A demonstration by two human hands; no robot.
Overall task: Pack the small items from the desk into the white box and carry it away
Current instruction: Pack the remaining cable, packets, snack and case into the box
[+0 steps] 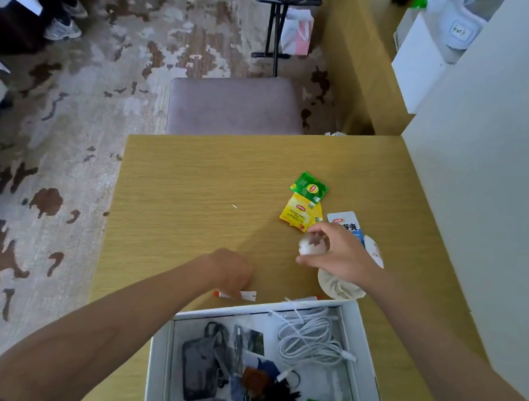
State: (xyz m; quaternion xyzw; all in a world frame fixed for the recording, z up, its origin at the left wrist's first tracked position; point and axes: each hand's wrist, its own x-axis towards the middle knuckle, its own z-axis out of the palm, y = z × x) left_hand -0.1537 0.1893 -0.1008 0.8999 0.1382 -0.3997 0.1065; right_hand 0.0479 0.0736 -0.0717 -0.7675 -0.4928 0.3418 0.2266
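Note:
The white box (365, 365) stands open at the desk's near edge, holding a white cable (307, 339), a grey pouch (200, 368), tubes and green packets. My right hand (339, 254) hovers above the desk, closed on a small white round object (310, 244). My left hand (230, 273) rests on the desk just beyond the box, its fingers pinching a thin white tube with a red cap (236, 295). A green tea sachet (309, 186), a yellow tea sachet (300, 214) and a white-blue packet (345, 225) lie further back. A cream cloth bundle (337, 286) sits under my right wrist.
The wooden desk (194, 196) meets a white wall (503, 169) on the right. A mauve stool (236, 105) stands behind the desk's far edge. Patterned carpet (53, 167) lies to the left, with a black folding stand (279, 22) and shoes (63, 29) beyond.

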